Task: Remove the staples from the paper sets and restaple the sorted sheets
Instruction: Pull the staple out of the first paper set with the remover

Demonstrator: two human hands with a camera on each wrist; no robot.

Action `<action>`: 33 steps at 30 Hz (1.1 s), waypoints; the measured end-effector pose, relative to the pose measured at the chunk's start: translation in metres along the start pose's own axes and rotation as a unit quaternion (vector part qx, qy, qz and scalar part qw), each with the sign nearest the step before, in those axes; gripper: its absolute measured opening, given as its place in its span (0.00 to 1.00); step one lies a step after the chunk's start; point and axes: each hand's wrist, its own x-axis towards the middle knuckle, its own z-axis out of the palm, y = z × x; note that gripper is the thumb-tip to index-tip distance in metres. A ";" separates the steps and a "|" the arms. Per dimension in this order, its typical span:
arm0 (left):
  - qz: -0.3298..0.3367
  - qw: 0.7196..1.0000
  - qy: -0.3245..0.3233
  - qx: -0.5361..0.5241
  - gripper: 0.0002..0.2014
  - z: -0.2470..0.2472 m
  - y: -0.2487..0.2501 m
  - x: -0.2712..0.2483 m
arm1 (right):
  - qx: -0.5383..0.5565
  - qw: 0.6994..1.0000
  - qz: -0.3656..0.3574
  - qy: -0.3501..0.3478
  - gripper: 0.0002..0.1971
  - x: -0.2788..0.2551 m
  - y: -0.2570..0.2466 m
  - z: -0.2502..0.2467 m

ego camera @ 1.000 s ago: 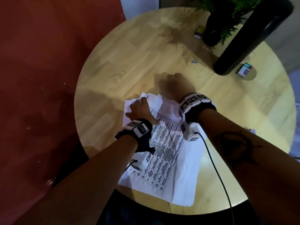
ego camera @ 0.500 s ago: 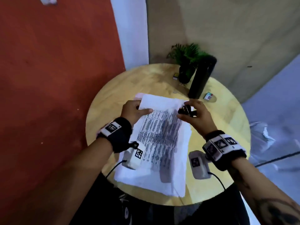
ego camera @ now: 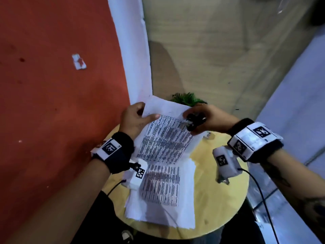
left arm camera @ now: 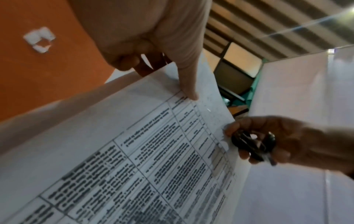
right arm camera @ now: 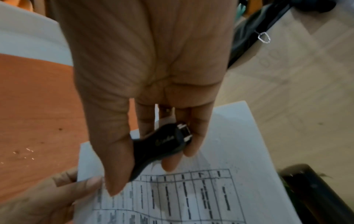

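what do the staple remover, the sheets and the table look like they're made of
Staple remover: black grips, probably moulded plastic with a smooth, slight sheen; bright metal parts at one end.
Sheets: thin white printed paper, matt; they curl and sag where held.
Table: pale wood or wood-look laminate with a light sheen; which one cannot be told from here.

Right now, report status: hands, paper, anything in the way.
Left hand pinches the printed sheet at its top corner, lifted off the table. Right hand grips the black staple remover at the opposite top corner. More sheets lie on the round table below.
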 end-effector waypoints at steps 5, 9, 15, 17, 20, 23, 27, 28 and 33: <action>0.215 0.888 0.063 0.402 0.46 -0.004 0.069 -0.003 | -0.020 0.999 -0.021 -0.016 0.26 -0.020 -0.030 -0.028; 0.135 0.889 -0.121 0.422 0.30 0.006 0.089 0.007 | 0.000 0.999 -0.028 -0.029 0.26 -0.031 -0.037 -0.038; 0.039 0.949 -0.254 0.181 0.17 0.011 0.081 0.011 | 0.022 0.999 -0.039 -0.030 0.26 -0.036 -0.025 -0.038; 0.021 0.949 -0.264 0.169 0.17 0.014 0.077 0.012 | 0.045 0.998 -0.031 -0.043 0.25 -0.036 -0.021 -0.037; 0.012 0.951 -0.269 0.154 0.14 0.014 0.076 0.010 | 0.044 0.997 -0.057 0.042 0.28 -0.036 -0.014 -0.030; 0.000 0.956 -0.252 0.151 0.12 0.013 0.076 0.007 | 0.041 0.970 -0.104 0.215 0.33 -0.039 -0.016 -0.017; -0.037 0.965 -0.224 0.128 0.08 0.013 0.076 0.002 | -0.103 0.944 -0.193 0.246 0.26 -0.043 -0.029 0.005; -0.044 0.967 -0.222 0.120 0.08 0.013 0.076 0.000 | -0.117 0.942 -0.196 0.245 0.24 -0.043 -0.032 0.008; -0.051 0.963 -0.247 0.094 0.07 0.012 0.075 -0.002 | -0.199 0.922 -0.206 0.260 0.22 -0.044 -0.041 0.017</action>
